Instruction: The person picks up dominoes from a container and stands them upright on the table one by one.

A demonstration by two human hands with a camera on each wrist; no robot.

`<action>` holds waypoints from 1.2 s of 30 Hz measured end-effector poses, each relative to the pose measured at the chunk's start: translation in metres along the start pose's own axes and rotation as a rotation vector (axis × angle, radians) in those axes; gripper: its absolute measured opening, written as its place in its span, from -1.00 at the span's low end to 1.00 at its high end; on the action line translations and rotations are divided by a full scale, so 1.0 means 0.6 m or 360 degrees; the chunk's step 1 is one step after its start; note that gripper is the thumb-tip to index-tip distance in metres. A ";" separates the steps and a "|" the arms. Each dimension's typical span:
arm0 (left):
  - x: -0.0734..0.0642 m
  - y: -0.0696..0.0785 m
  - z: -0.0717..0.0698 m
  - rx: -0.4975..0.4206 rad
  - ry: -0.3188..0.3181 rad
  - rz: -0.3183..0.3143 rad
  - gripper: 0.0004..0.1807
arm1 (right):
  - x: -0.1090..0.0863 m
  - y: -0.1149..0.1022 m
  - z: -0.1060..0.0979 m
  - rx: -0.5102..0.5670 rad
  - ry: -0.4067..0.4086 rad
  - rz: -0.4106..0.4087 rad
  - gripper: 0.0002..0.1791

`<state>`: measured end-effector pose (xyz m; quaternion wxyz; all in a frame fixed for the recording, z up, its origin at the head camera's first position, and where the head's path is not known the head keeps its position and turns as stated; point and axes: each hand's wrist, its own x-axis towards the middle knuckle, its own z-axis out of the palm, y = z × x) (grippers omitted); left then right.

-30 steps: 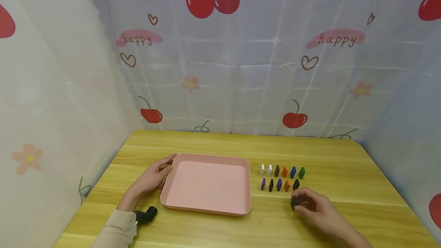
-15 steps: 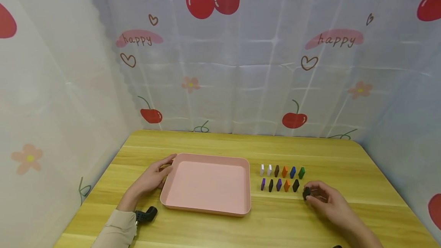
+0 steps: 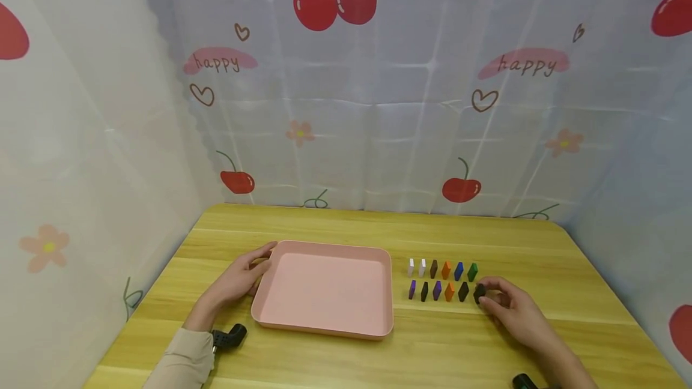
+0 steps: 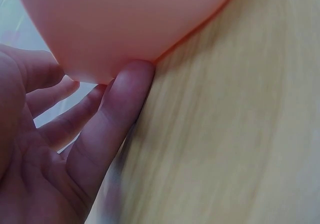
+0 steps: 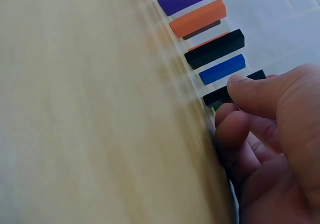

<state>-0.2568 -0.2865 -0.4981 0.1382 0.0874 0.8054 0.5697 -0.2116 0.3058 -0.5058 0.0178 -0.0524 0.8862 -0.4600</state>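
My right hand (image 3: 513, 312) pinches a small black block (image 3: 479, 294) between thumb and fingers, at the right end of the front row. In the right wrist view the thumb lies on that block's side, partly covering it. The block stands upright beside another black block (image 3: 463, 292); whether it bears on the table is hard to tell. On the left, my left hand (image 3: 238, 280) touches the outer left wall of a pink rectangular tray (image 3: 324, 293), its fingers loosely extended. The left wrist view shows thumb and fingertips against the tray's outside.
Two rows of thin upright blocks stand right of the tray, including an orange block (image 3: 449, 292), a blue block (image 3: 459, 271) and a green block (image 3: 473, 272). A cherry-print curtain (image 3: 346, 137) borders the wooden table (image 3: 346, 362). Black wrist gear (image 3: 229, 336) hangs by the left sleeve.
My right hand has carried the black block right and away from me, from in front of the front row to its right end. The left hand and tray have stayed put.
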 end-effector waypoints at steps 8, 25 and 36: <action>0.000 -0.002 0.003 -0.0003 0.0002 -0.0006 -0.41 | 0.001 -0.006 0.001 0.0051 -0.0022 0.0067 -0.62; 0.000 -0.001 -0.009 -0.0026 -0.0050 -0.0005 -0.39 | 0.006 -0.009 -0.010 0.0075 -0.0133 0.0050 -0.43; -0.003 0.025 -0.029 0.0201 0.0004 -0.0046 -0.32 | 0.025 -0.029 -0.055 -0.0244 -0.0134 -0.0245 -0.43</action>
